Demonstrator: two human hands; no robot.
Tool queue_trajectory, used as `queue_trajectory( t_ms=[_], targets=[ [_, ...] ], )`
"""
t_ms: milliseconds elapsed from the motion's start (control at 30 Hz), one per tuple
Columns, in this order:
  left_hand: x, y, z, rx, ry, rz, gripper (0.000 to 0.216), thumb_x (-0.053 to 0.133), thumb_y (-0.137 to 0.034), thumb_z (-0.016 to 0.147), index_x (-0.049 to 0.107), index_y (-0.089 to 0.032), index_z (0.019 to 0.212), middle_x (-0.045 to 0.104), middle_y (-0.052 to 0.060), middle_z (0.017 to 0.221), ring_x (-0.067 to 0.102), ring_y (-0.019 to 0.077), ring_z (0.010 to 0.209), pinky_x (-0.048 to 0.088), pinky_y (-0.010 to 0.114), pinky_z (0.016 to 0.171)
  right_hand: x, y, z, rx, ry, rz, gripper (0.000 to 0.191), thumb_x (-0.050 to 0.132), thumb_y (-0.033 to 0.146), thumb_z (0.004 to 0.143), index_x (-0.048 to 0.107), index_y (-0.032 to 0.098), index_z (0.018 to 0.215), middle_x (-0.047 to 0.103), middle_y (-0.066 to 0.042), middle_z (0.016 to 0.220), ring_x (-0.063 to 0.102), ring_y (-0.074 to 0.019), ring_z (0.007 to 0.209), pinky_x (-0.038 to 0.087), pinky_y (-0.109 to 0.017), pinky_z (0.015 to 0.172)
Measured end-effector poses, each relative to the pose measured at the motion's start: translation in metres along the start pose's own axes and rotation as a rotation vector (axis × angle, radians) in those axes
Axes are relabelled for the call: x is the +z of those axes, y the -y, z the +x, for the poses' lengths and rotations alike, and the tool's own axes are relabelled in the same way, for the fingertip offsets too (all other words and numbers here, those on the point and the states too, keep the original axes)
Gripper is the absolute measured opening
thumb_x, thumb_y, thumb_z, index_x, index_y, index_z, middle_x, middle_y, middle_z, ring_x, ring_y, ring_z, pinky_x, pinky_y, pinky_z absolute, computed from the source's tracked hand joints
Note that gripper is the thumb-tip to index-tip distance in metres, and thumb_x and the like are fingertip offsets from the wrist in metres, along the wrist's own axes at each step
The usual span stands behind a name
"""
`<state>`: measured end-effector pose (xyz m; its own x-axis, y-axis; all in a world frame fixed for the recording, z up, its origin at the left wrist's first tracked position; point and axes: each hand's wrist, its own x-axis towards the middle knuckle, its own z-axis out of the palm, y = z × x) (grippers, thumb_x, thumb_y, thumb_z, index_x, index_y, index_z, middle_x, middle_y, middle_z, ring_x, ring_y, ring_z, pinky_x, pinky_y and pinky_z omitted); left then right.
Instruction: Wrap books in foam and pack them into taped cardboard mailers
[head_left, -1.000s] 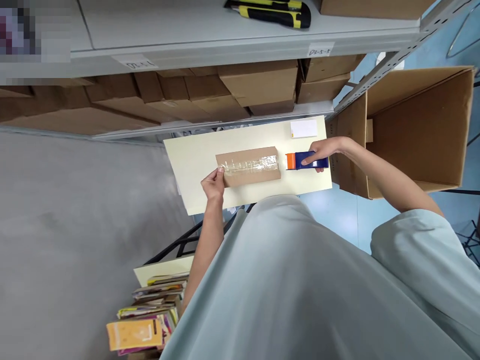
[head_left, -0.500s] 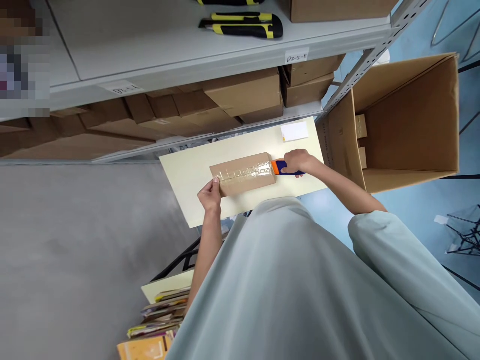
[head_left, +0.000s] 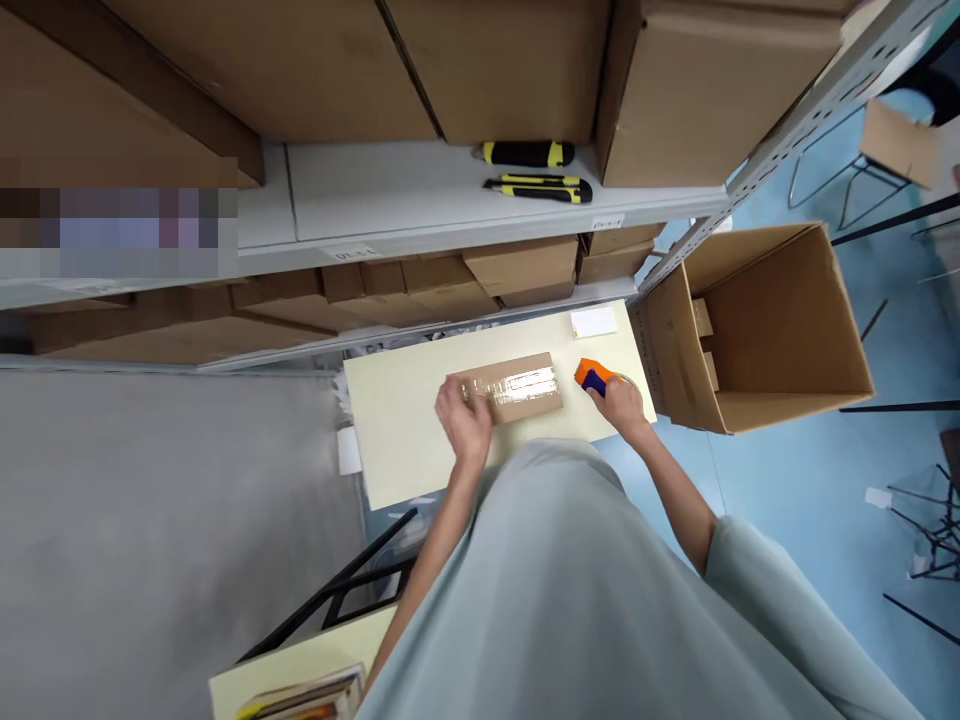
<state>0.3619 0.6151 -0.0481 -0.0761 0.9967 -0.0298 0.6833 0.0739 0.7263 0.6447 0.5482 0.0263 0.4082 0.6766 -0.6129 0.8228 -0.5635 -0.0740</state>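
Two levels of a grey metal shelf unit (head_left: 322,195) stretch across our view, loaded with brown cartons (head_left: 495,70); those on the lower level stand right behind our work surface. At the right, a large open carton (head_left: 671,345) stands against the end of that surface and blocks it off; faint printing on its side is too small for us to make out. Our narrow cream tabletop (head_left: 397,440) has a long brown box (head_left: 517,388) lying near its middle, with shiny clear tape along the top. Our left hand (head_left: 463,420) hides the box's left end, fingers bent over it; we cannot tell whether they grip or only rest there. Our right hand (head_left: 621,404), just right of the box and apart from it, has its fingers wrapped around an orange and blue tape dispenser (head_left: 595,376), covering much of its rear. Up on the shelf, two black-and-yellow cutters (head_left: 544,188) lie side by side in front of the cartons. A white pad (head_left: 594,322) lies near the tabletop's far right corner. White labels (head_left: 352,252) on the shelf edge bear marks too blurred for us to read.
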Motion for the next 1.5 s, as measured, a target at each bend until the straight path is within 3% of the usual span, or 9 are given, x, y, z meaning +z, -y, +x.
queue_trajectory(
  t_ms=[167,367,500,633,800,933,1267,1400,1500],
  targets=[
    [0.009,-0.080,-0.019,0.402,0.312,-0.184,0.039,0.049,-0.038,0.110,0.069,-0.028,0.142,0.071,0.011,0.143,0.060,0.0307,0.143,0.045,0.054,0.126,-0.029,0.027,-0.018,-0.045,-0.106,0.120,0.046,0.052,0.042,0.110,0.057,0.010,0.142,0.079,-0.021,0.122,0.078,-0.0352,0.113,0.056,-0.037,0.088],
    [-0.013,-0.124,-0.001,0.566,0.172,-0.315,0.048,0.047,-0.031,0.111,0.057,-0.028,0.157,0.056,0.014,0.160,0.058,0.0280,0.147,0.049,0.050,0.126,-0.086,0.085,-0.025,-0.422,-0.221,0.135,0.042,0.044,0.035,0.111,0.052,0.012,0.145,0.078,-0.020,0.121,0.077,-0.0355,0.111,0.058,-0.040,0.090],
    [-0.043,-0.137,0.046,0.571,-0.007,-0.360,0.054,0.048,-0.028,0.109,0.049,-0.024,0.163,0.043,0.018,0.169,0.052,0.0301,0.153,0.047,0.048,0.128,-0.133,0.145,-0.015,-0.704,-0.412,0.044,0.040,0.041,0.032,0.111,0.057,0.008,0.138,0.075,-0.025,0.124,0.072,-0.0374,0.119,0.052,-0.047,0.107],
    [-0.060,-0.142,0.115,0.555,-0.178,-0.372,0.062,0.051,-0.026,0.105,0.043,-0.022,0.166,0.037,0.020,0.172,0.043,0.0324,0.161,0.047,0.049,0.128,-0.180,0.218,0.008,-0.820,-0.552,-0.055,0.041,0.040,0.030,0.111,0.058,0.006,0.140,0.077,-0.024,0.123,0.071,-0.0356,0.121,0.044,-0.047,0.118],
    [-0.058,-0.141,0.209,0.466,-0.206,-0.395,0.074,0.057,-0.019,0.093,0.042,-0.018,0.166,0.032,0.021,0.177,0.041,0.0362,0.162,0.045,0.054,0.129,-0.227,0.294,0.036,-0.760,-0.560,-0.206,0.042,0.044,0.028,0.112,0.056,0.007,0.147,0.077,-0.023,0.129,0.070,-0.0320,0.126,0.041,-0.042,0.119],
    [-0.047,-0.131,0.240,0.405,-0.109,-0.435,0.077,0.057,-0.016,0.089,0.044,-0.014,0.166,0.039,0.023,0.175,0.040,0.0382,0.162,0.038,0.059,0.132,-0.238,0.321,0.050,-0.676,-0.526,-0.280,0.037,0.050,0.027,0.110,0.062,0.013,0.142,0.075,-0.019,0.138,0.067,-0.0289,0.133,0.042,-0.039,0.119],
    [-0.028,-0.096,0.165,0.386,0.027,-0.426,0.071,0.054,-0.029,0.100,0.042,-0.014,0.168,0.038,0.020,0.176,0.040,0.0314,0.163,0.037,0.051,0.134,-0.219,0.320,0.066,-0.635,-0.538,-0.229,0.055,0.044,0.030,0.111,0.047,0.000,0.157,0.051,-0.029,0.162,0.044,-0.0358,0.153,0.031,-0.047,0.129],
    [-0.041,-0.029,0.108,0.294,-0.016,-0.385,0.066,0.056,-0.040,0.104,0.045,-0.020,0.167,0.041,0.016,0.176,0.038,0.0298,0.164,0.033,0.051,0.136,-0.170,0.259,0.059,-0.700,-0.770,-0.027,0.060,0.035,0.034,0.113,0.039,0.002,0.164,0.042,-0.028,0.169,0.038,-0.0348,0.157,0.029,-0.050,0.131],
    [-0.053,0.044,0.049,0.035,-0.034,-0.333,0.066,0.062,-0.043,0.101,0.052,-0.021,0.162,0.052,0.017,0.168,0.050,0.0314,0.156,0.042,0.050,0.130,-0.097,0.184,0.045,-0.634,-0.701,0.082,0.059,0.028,0.034,0.114,0.042,0.005,0.163,0.042,-0.025,0.171,0.038,-0.0312,0.159,0.030,-0.049,0.132]
  ],
)
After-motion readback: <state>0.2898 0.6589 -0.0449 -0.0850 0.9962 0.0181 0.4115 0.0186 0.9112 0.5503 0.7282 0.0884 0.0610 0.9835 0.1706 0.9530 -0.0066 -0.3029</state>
